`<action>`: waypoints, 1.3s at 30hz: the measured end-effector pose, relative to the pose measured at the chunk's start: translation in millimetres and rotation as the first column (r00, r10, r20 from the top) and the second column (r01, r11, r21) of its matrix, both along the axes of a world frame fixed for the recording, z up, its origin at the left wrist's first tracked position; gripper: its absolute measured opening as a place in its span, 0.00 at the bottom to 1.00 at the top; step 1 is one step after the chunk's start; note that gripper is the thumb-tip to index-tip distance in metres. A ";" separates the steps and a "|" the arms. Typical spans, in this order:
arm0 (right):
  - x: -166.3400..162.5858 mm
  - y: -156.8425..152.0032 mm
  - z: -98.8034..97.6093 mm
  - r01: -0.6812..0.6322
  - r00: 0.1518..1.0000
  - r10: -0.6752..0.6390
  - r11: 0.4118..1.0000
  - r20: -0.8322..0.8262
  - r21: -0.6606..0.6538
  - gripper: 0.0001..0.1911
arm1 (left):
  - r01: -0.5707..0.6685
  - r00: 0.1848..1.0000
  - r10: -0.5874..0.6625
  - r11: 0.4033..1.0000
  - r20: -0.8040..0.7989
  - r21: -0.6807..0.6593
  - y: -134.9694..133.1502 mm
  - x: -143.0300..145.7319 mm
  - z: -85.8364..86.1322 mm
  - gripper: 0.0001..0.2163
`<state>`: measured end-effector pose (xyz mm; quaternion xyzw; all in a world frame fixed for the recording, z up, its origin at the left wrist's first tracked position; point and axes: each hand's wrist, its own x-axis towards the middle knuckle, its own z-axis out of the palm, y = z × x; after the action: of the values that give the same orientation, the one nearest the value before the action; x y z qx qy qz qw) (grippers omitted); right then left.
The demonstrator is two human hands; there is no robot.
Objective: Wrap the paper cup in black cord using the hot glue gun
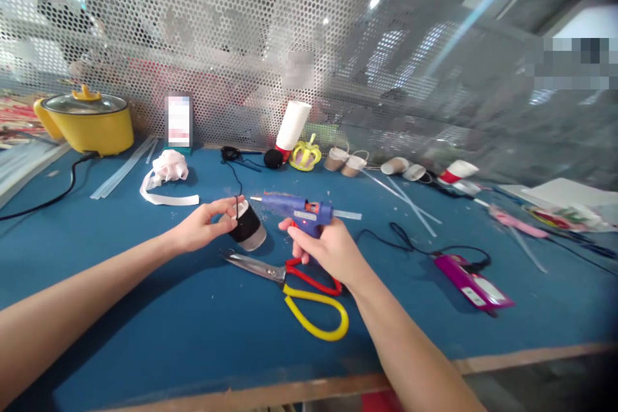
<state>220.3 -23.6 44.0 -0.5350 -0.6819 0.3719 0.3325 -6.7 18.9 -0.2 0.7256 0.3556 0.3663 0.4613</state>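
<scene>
Near edge of the blue table [188, 341]: a wooden strip runs along it, with a band of bare surface inside that gives both forearms room. Scissors [277, 277] lie just beyond, blades to the left, handles toward the near right; they sit close under the work, presumably for easy reach, but limit lowering the right hand.

Right hand [331, 248] is wrapped around the grip of a blue glue gun [290, 206], index finger at the red trigger. Nozzle faces left, likely so the tip can meet the wrapped cup.

Left hand [212, 225] pinches the small cup [248, 228] near its upper rim, left of the nozzle (black wrapping on most of its side, pale band below). Cup is tilted, probably to offer its side to the tip. Whether nozzle and cup touch is hard to judge at this blur.

Right: purple power strip [473, 286], well apart from the right hand. Farther: crumpled white ribbon [168, 168], yarn ball [273, 159], then perforated screen [217, 45] bounding the far side.
</scene>
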 end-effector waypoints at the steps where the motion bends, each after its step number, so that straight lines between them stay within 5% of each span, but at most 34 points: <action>1: -1.4 -3.0 0.3 -0.004 0.999 0.003 1.000 0.044 0.023 0.09 | 0.000 1.000 0.000 1.000 0.006 -0.001 -0.1 0.3 0.0 0.11; 7: -3.3 -8.8 -6.9 -0.040 0.936 -0.063 0.959 0.347 0.281 0.09 | 0.010 1.000 -0.010 1.000 0.009 0.013 1.3 -0.3 -2.2 0.10; 14: -5.1 -9.1 -12.3 -0.069 0.896 -0.115 0.917 0.428 0.392 0.06 | 0.005 1.000 -0.005 0.999 -0.003 0.038 1.8 -0.8 -2.8 0.09; 39: -8.1 -12.9 -12.3 -0.153 0.900 -0.041 0.902 0.434 0.403 0.06 | 0.012 1.000 -0.012 0.999 -0.007 0.048 0.7 0.3 -0.9 0.07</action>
<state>212.2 -36.5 31.8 -0.4976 -0.8185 0.0948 0.2710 -6.4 19.6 -1.1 0.7398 0.3437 0.3696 0.4449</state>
